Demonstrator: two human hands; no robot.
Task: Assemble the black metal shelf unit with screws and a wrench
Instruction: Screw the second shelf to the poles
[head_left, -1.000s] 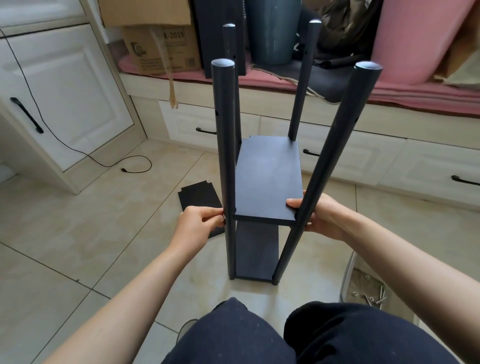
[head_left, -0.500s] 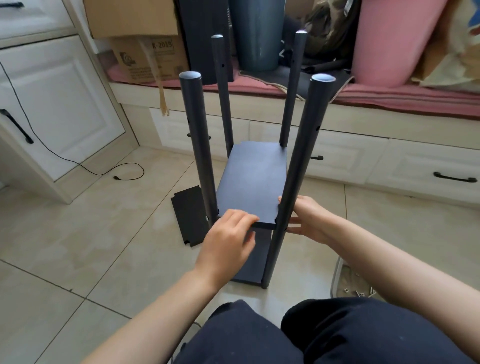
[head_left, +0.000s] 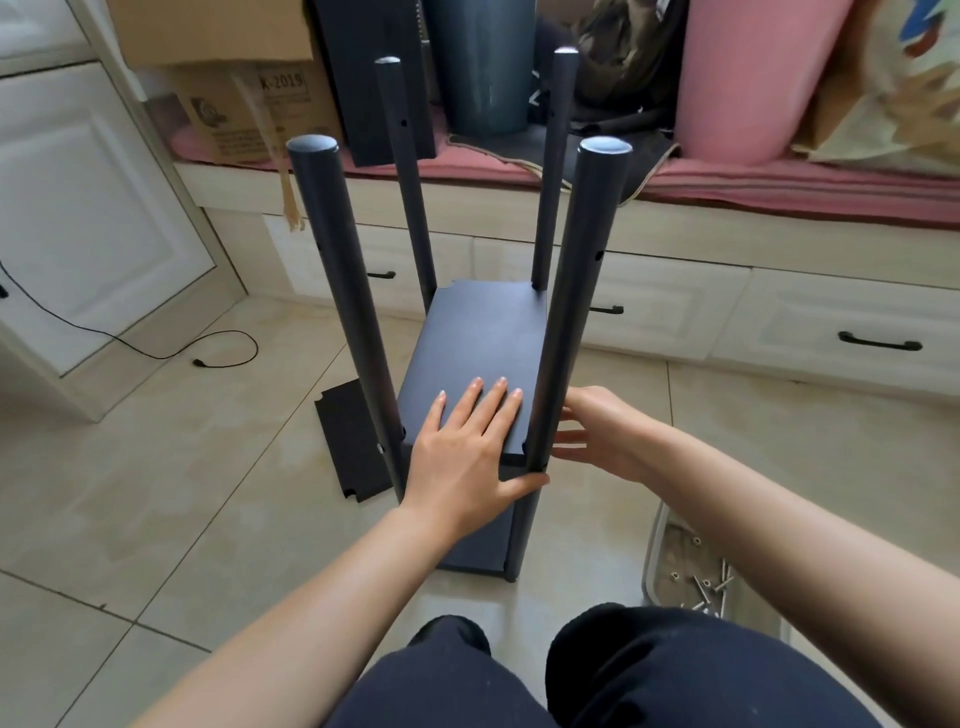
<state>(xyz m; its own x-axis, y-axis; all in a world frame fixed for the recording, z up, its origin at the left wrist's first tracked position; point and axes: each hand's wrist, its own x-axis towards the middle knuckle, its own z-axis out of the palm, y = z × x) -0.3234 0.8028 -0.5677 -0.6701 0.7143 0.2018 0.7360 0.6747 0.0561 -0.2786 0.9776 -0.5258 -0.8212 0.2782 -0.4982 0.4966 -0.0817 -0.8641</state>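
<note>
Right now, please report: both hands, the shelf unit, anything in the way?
Left hand flat on black metal shelf panel. Right hand open beside near-right black round post. Spare black panel on floor, left.

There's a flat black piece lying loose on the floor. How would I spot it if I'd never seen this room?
Start at the half-built black shelf unit standing on the tiled floor before the person's knees. Look just to its left, behind the near-left pole. The spare black panel lies flat on the tiles, its corners notched; unlike the panels fitted between the poles, it touches neither hand.
</note>
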